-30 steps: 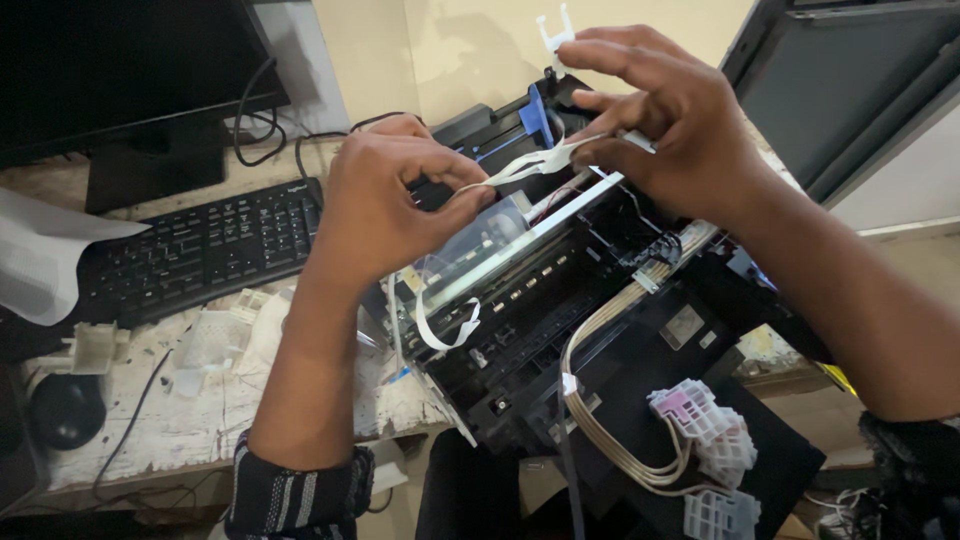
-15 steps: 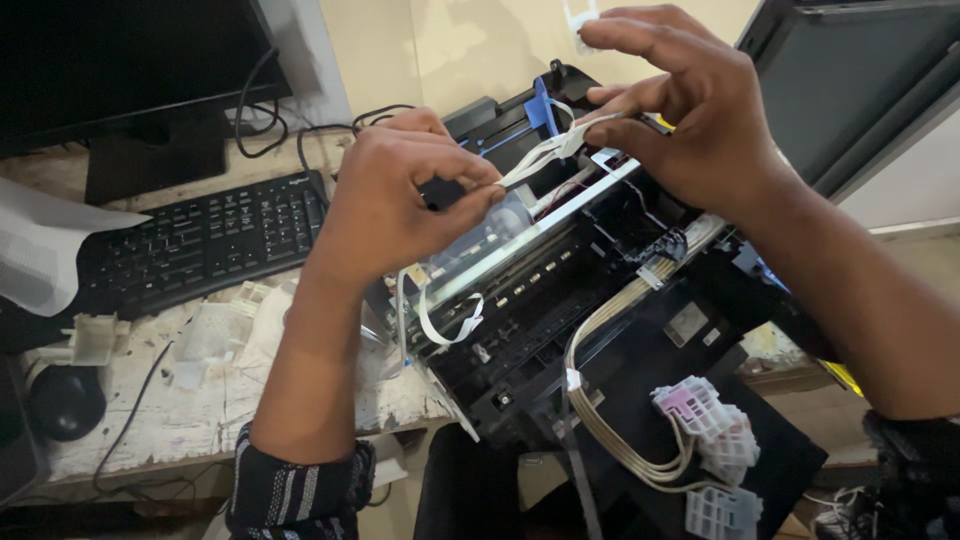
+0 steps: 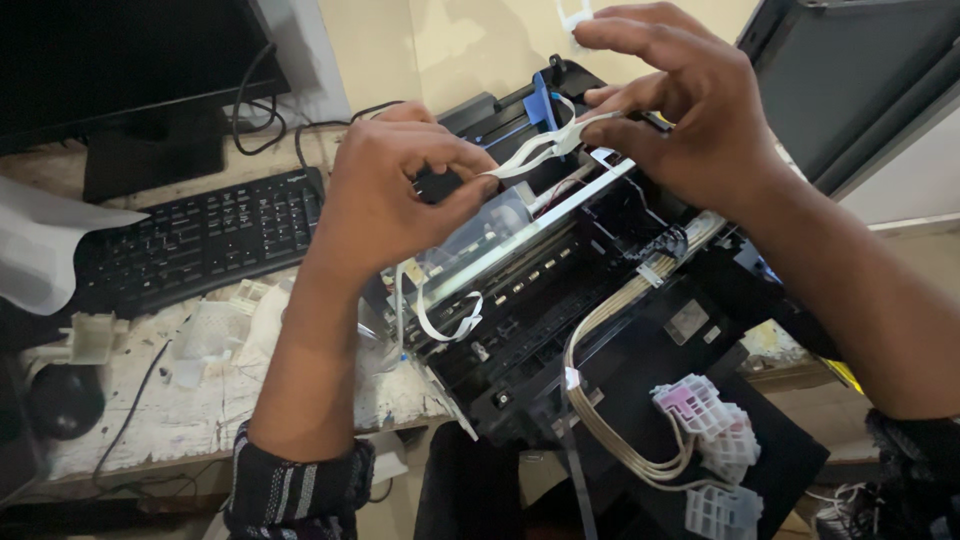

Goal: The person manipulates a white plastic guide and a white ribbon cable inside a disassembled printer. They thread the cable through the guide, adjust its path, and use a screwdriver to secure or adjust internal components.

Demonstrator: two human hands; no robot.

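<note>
From the head camera, both hands work over an opened printer (image 3: 560, 330) that sits tilted at the front edge of the tabletop (image 3: 200, 420), its near corner hanging past that edge. The left hand (image 3: 385, 200) pinches one end of a flat white ribbon cable (image 3: 535, 152) between thumb and forefinger; the right hand (image 3: 690, 120) pinches the other end near a blue tab (image 3: 543, 100) at the printer's back, its remaining fingers spread above. The cable runs taut between the two hands, just above the metal rail (image 3: 540, 225) and the clear strip beside it.

To handle this well, the cable probably wants to stay flat and untwisted, with the pull kept along its length; a sideways tug could crease it or strain the end by the blue tab. Light, even pinches on both ends seem safer than one hand hauling.

Room is tight. To the right, a bundle of thin tubes (image 3: 610, 400) loops from the carriage area down to white and pink ink fittings (image 3: 705, 415) that hang off the front, well clear of the hands but easy to snag with a forearm. A dark panel (image 3: 850, 90) stands close behind the right hand. To the left, a black keyboard (image 3: 200, 240) and scraps of white plastic (image 3: 95, 335) crowd the tabletop, with a monitor (image 3: 120, 70) behind. The freest space is straight up and toward the person.
</note>
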